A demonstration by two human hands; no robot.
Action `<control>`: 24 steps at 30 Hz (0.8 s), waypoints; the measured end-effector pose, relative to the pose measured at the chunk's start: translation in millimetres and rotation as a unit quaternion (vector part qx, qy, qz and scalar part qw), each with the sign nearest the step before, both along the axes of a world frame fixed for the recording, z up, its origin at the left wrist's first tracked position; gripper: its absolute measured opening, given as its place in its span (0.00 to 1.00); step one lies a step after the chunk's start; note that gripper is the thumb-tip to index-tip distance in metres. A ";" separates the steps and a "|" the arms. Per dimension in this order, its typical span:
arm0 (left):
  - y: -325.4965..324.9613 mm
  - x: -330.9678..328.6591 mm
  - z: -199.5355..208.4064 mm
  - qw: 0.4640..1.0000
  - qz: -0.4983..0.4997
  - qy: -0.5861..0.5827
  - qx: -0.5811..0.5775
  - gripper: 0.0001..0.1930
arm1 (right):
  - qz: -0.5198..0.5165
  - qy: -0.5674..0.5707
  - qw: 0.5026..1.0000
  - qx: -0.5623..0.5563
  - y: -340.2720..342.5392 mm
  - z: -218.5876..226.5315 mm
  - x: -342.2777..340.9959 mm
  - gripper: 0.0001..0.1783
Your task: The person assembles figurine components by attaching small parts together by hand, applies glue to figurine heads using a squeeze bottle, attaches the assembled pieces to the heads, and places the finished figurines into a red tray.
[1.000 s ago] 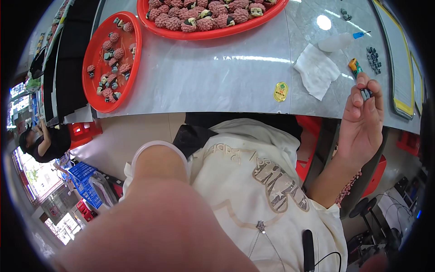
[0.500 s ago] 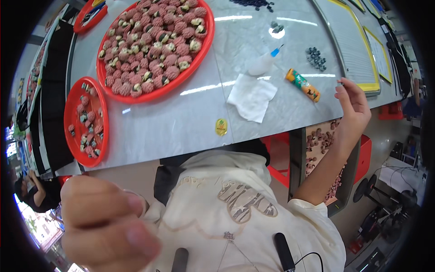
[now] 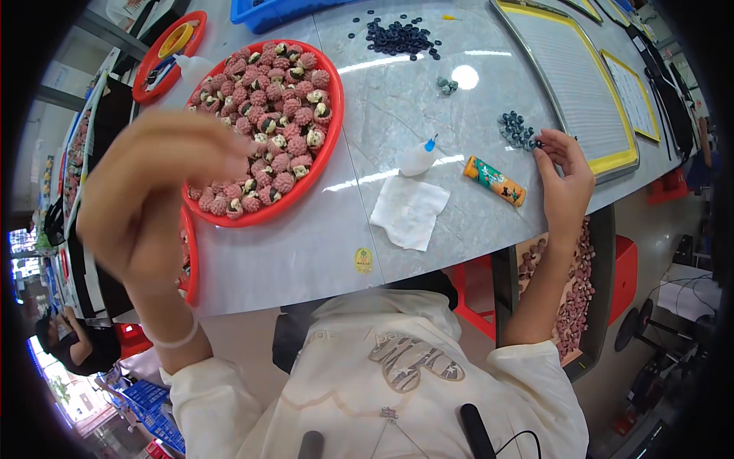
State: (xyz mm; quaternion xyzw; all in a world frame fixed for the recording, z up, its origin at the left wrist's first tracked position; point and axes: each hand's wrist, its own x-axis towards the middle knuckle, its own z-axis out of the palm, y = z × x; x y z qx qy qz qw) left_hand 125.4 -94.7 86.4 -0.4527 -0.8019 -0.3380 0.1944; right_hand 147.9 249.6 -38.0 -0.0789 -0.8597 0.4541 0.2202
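Note:
My left hand (image 3: 145, 191) is raised close to the camera, over the left edge of a red round tray (image 3: 325, 153). Its fingers are curled but smeared by motion; whether they hold anything is unclear. The tray is full of pink ridged pieces (image 3: 283, 163) with cream and black parts. At the right, my right hand (image 3: 566, 172) pinches a small dark bead (image 3: 539, 143) between thumb and forefinger, beside a loose cluster of grey-blue beads (image 3: 516, 128). An orange and green tube (image 3: 495, 181) lies left of this hand.
A white bottle with a blue tip (image 3: 417, 158) stands by a white cloth (image 3: 410, 213). Dark rings (image 3: 397, 37) lie farther back. A yellow-edged framed panel (image 3: 569, 76) is at the right. Below the table edge, a crate (image 3: 589, 348) holds more pink pieces.
My left hand has risen from the lower left to over the red tray. My right hand has moved to the grey-blue beads. The view has shifted, showing more of the table's far side.

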 end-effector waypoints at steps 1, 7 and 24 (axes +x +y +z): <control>-1.9 -1.9 9.6 0.993 0.025 -0.111 -0.011 0.10 | 0.006 0.004 1.000 0.004 -2.2 4.5 -0.8 0.13; 43.7 -81.7 -21.8 0.979 0.041 -0.183 -0.078 0.10 | -0.020 0.023 0.999 -0.026 -3.1 7.9 4.2 0.11; 117.8 -142.7 -93.9 0.941 0.057 0.134 -0.305 0.03 | -0.066 0.057 0.993 -0.084 -1.5 9.9 -0.8 0.06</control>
